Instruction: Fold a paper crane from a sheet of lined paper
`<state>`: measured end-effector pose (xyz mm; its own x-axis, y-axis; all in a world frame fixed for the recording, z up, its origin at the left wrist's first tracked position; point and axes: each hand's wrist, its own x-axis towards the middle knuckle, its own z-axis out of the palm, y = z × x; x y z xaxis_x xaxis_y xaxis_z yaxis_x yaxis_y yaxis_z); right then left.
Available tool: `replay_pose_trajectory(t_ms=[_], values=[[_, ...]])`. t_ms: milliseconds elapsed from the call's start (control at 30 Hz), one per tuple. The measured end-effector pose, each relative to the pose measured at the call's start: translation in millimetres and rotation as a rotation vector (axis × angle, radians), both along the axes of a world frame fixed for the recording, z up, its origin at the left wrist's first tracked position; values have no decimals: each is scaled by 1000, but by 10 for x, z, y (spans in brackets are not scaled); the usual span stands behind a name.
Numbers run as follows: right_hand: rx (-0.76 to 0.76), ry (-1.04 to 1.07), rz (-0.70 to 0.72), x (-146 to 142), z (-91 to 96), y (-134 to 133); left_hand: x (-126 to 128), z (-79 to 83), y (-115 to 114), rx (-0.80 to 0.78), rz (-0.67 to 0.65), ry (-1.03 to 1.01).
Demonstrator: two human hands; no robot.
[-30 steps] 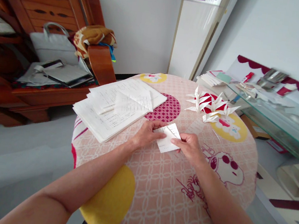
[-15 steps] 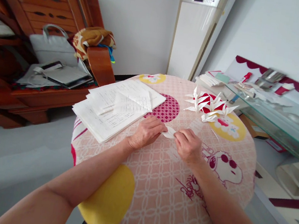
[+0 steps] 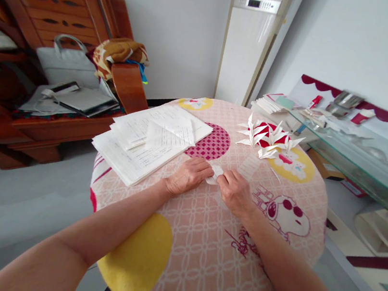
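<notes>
My left hand (image 3: 189, 176) and my right hand (image 3: 234, 191) meet over a small folded piece of white paper (image 3: 216, 172) on the round table (image 3: 201, 244). Both hands have curled fingers pressing or pinching the paper, and most of it is hidden under them. A stack of printed white sheets (image 3: 147, 141) lies just left of my left hand. Several folded white paper cranes (image 3: 269, 140) sit on the far right part of the table.
The table wears a pink cartoon-print cloth. A wooden bench (image 3: 46, 60) with a grey bag (image 3: 66, 61) and papers stands to the left. A white standing appliance (image 3: 248, 41) is behind. A glass shelf (image 3: 361, 146) with clutter runs along the right.
A second ago the paper was held up flat and larger between my hands. It has since been folded smaller and pressed down on the table, my hands drawn closer together over it.
</notes>
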<state>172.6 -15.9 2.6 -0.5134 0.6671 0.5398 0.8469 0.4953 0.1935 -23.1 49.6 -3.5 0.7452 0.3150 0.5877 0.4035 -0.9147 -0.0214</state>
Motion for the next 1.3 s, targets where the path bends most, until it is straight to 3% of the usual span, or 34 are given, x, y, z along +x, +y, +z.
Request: replay_pose_trajectory(t_ms=[200,367,567,767,1033,1300], values=[[-478,-118,-2,-122,102,-147,-140,-12,-173,-121,-90,266],[-614,-115,7,-142,197,-229,-275,-19,-285,-299,-176,132],[-695,142,-51,-95,123,-152,-260,-38,-251,-518,-140,-3],[-772,484,-16,-3,58,-31,-198,36,-239,-760,80,-58],[-745,543,-56,-20,3,9,-136,79,-276,-873,288,-54],[-713,502,-228,-102,60,-29,-69,73,-341,-797,466,28]])
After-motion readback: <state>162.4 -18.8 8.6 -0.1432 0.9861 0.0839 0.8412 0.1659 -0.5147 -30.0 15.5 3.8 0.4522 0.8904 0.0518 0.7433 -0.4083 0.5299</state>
